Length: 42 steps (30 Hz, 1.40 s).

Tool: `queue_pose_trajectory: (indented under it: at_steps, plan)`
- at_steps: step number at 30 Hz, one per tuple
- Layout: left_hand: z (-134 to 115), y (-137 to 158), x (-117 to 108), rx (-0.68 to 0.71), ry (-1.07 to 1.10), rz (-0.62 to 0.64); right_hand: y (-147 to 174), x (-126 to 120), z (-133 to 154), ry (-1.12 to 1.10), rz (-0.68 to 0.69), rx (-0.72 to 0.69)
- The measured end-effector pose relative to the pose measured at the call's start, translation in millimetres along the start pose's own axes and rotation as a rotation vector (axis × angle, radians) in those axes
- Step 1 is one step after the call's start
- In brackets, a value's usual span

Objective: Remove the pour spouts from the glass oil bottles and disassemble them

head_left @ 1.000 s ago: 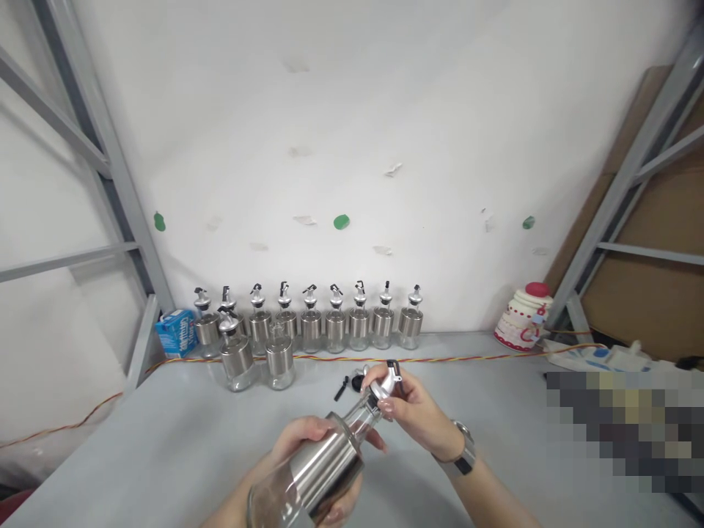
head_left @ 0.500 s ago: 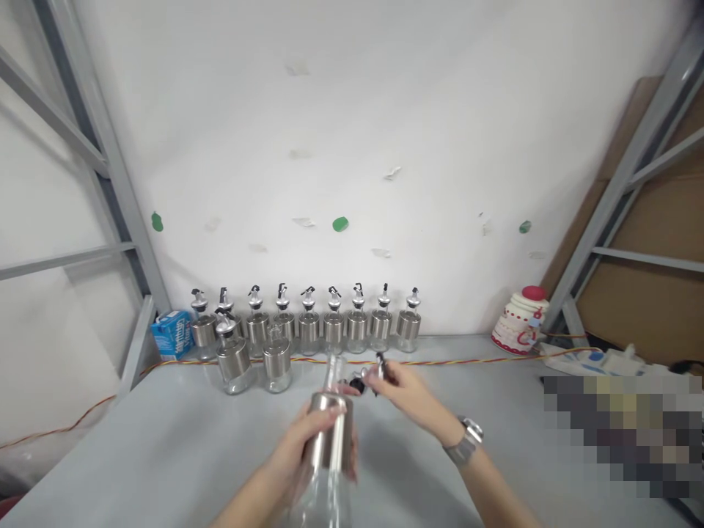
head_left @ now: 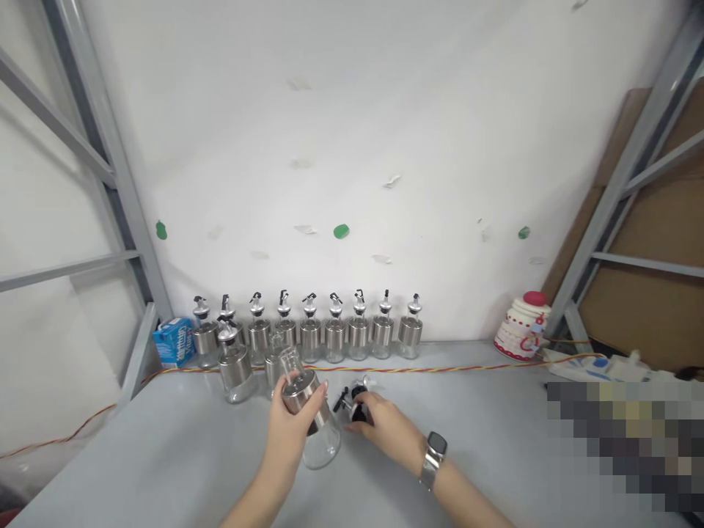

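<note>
My left hand [head_left: 294, 425] is wrapped round the steel sleeve of a glass oil bottle [head_left: 322, 444]. The bottle leans with its open neck toward the upper left, low over the table, and overlaps another bottle without a spout [head_left: 273, 367] behind it. To the right, my right hand [head_left: 385, 425] pinches a pour spout [head_left: 346, 402] with a black lever, close to the tabletop. A second spout [head_left: 360, 385] lies just behind those fingers, partly covered by them. One capped bottle [head_left: 235, 370] stands left of my left hand.
A row of capped bottles [head_left: 335, 336] stands along the wall. A blue carton [head_left: 174, 341] is at the left, a white and red jar [head_left: 520, 326] at the right. A twisted red-yellow wire [head_left: 451, 367] crosses the grey table [head_left: 165, 455]. Metal frame posts flank both sides.
My left hand has lowered the bottle and moved it away from me and left, tilting its neck leftward. My right hand has come down and slightly left with the spout.
</note>
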<state>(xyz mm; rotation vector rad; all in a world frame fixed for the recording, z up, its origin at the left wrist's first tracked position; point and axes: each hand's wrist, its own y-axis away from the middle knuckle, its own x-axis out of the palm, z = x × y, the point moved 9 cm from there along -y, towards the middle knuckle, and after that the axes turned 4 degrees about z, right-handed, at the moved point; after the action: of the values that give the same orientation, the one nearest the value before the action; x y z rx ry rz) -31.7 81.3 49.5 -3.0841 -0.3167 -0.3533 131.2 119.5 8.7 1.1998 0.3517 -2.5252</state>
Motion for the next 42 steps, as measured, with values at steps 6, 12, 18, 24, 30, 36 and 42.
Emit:
queue_pose_trajectory:
  at_steps: [6,12,18,24,30,36,42]
  plan:
    - [-5.6,4.2,-2.5,0.047,-0.032,-0.066,15.3,-47.9,20.9,-0.280,-0.196,-0.037]
    - [-4.7,15.4,18.0,0.102,0.040,0.068,41.6,-11.8,74.0,-0.591,0.005,-0.168]
    - [15.0,23.8,40.5,0.143,0.017,0.295,45.0,-9.6,64.4,-0.606,-0.163,-0.160]
    - [35.4,23.3,52.0,0.326,-0.679,0.444,38.3,-125.2,-41.2,-0.365,-0.732,0.124]
    - [40.9,42.2,80.4,0.537,-1.102,0.588,16.6,-204.9,-150.4,-0.211,-1.015,0.443]
    - [34.7,38.7,73.1,0.515,-1.228,0.578,-0.8,-194.7,-219.1,-0.193,-0.939,0.554]
    - [27.9,36.5,65.0,0.516,-1.267,0.533,-13.7,-179.3,-237.8,-0.207,-0.909,0.443]
